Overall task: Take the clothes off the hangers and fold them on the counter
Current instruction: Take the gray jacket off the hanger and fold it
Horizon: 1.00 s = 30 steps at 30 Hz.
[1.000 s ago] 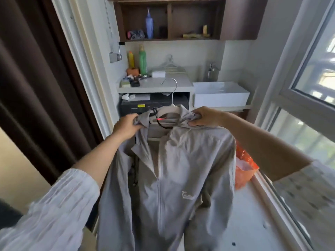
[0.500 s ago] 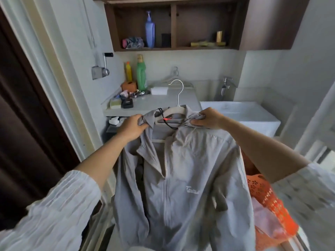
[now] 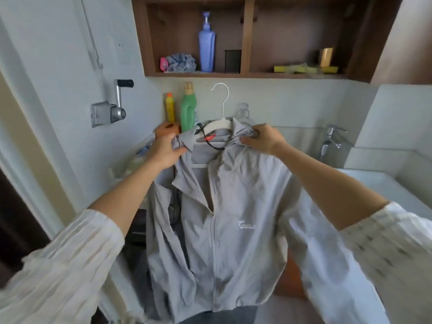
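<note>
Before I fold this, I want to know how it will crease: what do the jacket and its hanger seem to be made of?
Grey jacket: looks like thin, matte woven synthetic, perhaps nylon or polyester; it hangs limp with fine crinkles and bunches where both hands grip its shoulders.
Hanger: body seems smooth white plastic or painted wood, hard to tell; the hook is thin, shiny wire, likely metal.

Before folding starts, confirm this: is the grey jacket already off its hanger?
No: the grey jacket still hangs on the white hanger, with the left hand and right hand gripping its shoulders.
</note>
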Motion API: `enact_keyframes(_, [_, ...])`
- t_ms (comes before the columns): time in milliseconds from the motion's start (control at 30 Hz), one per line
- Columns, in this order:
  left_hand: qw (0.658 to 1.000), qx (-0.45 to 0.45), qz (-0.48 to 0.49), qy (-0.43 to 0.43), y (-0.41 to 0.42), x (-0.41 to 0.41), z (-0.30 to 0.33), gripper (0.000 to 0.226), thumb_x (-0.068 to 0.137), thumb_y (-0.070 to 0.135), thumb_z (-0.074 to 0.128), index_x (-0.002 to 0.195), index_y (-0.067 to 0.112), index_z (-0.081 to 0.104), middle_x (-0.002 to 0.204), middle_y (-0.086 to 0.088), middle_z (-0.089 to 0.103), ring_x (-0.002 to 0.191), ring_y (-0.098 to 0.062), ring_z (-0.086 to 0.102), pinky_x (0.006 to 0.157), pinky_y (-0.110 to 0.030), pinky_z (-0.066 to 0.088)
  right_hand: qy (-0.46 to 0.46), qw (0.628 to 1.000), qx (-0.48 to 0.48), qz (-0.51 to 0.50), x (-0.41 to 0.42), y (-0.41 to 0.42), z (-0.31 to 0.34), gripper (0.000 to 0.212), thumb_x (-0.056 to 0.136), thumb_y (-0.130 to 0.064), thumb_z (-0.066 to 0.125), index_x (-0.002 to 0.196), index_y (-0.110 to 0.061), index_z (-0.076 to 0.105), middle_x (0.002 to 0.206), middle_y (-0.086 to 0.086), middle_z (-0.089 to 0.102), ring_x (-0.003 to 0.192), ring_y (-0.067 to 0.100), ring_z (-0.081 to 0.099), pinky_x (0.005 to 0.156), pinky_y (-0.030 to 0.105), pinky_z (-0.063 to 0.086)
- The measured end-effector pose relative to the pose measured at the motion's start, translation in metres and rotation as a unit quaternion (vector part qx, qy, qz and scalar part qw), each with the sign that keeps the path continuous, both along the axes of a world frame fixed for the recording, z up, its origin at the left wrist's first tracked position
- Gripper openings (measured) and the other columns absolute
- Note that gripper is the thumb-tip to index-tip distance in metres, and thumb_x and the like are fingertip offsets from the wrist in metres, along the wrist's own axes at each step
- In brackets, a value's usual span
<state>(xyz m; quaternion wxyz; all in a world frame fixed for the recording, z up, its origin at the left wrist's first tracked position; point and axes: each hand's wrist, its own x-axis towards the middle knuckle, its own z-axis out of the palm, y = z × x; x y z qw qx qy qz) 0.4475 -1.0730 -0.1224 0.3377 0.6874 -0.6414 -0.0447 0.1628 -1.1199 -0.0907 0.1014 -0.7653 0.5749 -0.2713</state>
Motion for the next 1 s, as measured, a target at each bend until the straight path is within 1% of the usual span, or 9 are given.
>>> enact_keyframes(167, [1.000,0.010,0.007,-0.022,-0.133,0.015,0.018,0.050,0.073,0.061,0.058,0.109,0.026,0.057,0.112,-0.007,0.066,0.101,-0.033,0.060,0.087,-0.041,0.050,-0.006,1.000,-0.006,-0.030,0.015,-0.125,0.010,0.020,0.086,-0.041,0.061,0.095,-0.023,0.055,0.099,0.009,0.063,0.100,0.033,0.058,0.078,0.034,0.045])
enact_keyframes(267, [1.000,-0.003,-0.010,0.000,-0.202,0.005,0.040,0.048,0.085,0.045,0.063,0.125,0.021,0.053,0.126,-0.008,0.060,0.112,-0.034,0.056,0.089,-0.036,0.045,-0.007,0.997,-0.048,-0.056,0.012,-0.182,0.028,0.025,0.090,-0.035,0.057,0.109,-0.021,0.057,0.112,0.010,0.065,0.107,0.036,0.057,0.090,0.043,0.046])
enact_keyframes(433, [0.999,-0.012,-0.037,0.009,-0.296,-0.011,0.056,0.041,0.081,0.045,0.066,0.116,0.026,0.057,0.113,-0.006,0.066,0.105,-0.032,0.060,0.086,-0.042,0.050,-0.018,0.993,-0.069,-0.090,-0.008,-0.262,0.042,0.019,0.091,-0.029,0.053,0.109,-0.025,0.058,0.111,0.008,0.066,0.107,0.036,0.056,0.092,0.045,0.044])
enact_keyframes(500, [0.999,-0.003,-0.044,0.019,-0.319,-0.014,0.051,0.040,0.079,0.045,0.067,0.113,0.026,0.058,0.110,-0.006,0.067,0.103,-0.031,0.061,0.086,-0.042,0.050,-0.028,0.993,-0.065,-0.094,-0.013,-0.286,0.032,0.017,0.092,-0.030,0.054,0.107,-0.024,0.058,0.109,0.008,0.065,0.106,0.035,0.056,0.091,0.044,0.043])
enact_keyframes(600, [0.998,0.018,-0.042,0.040,-0.343,-0.021,0.030,0.047,0.081,0.035,0.070,0.123,0.016,0.058,0.121,-0.008,0.063,0.113,-0.029,0.057,0.092,-0.034,0.046,-0.029,0.994,-0.047,-0.098,-0.014,-0.317,-0.004,0.020,0.092,-0.029,0.054,0.110,-0.022,0.059,0.110,0.009,0.065,0.108,0.035,0.056,0.090,0.041,0.040])
enact_keyframes(667, [0.997,0.039,-0.029,0.058,-0.350,-0.025,0.015,0.049,0.077,0.043,0.070,0.120,0.021,0.060,0.120,-0.005,0.064,0.114,-0.027,0.057,0.092,-0.033,0.045,-0.034,0.994,-0.040,-0.094,-0.014,-0.331,-0.026,0.022,0.092,-0.028,0.053,0.112,-0.021,0.059,0.111,0.010,0.066,0.109,0.035,0.056,0.091,0.042,0.039])
enact_keyframes(833, [0.994,0.101,-0.005,0.029,-0.378,-0.039,-0.023,0.071,0.063,0.074,0.054,0.110,0.022,0.059,0.115,-0.006,0.064,0.109,-0.030,0.059,0.088,-0.034,0.046,-0.035,0.996,0.007,-0.083,-0.019,-0.363,-0.076,0.024,0.091,-0.027,0.054,0.114,-0.021,0.059,0.111,0.011,0.066,0.110,0.035,0.056,0.094,0.045,0.042])
enact_keyframes(900, [0.990,0.137,-0.001,-0.016,-0.387,-0.044,-0.041,0.081,0.067,0.078,0.053,0.124,0.020,0.051,0.129,-0.009,0.057,0.119,-0.033,0.052,0.093,-0.035,0.043,-0.031,0.996,0.030,-0.073,-0.019,-0.370,-0.093,0.021,0.090,-0.026,0.055,0.109,-0.019,0.061,0.109,0.013,0.066,0.108,0.036,0.057,0.093,0.046,0.044])
enact_keyframes(1000, [0.980,0.199,0.021,-0.025,-0.399,-0.045,-0.067,0.109,0.057,0.093,0.042,0.140,0.023,0.035,0.147,-0.010,0.040,0.135,-0.039,0.033,0.109,-0.052,0.031,-0.037,0.995,0.065,-0.061,-0.013,-0.379,-0.107,0.010,0.081,-0.022,0.061,0.091,-0.019,0.062,0.104,0.010,0.066,0.105,0.034,0.058,0.088,0.043,0.047])
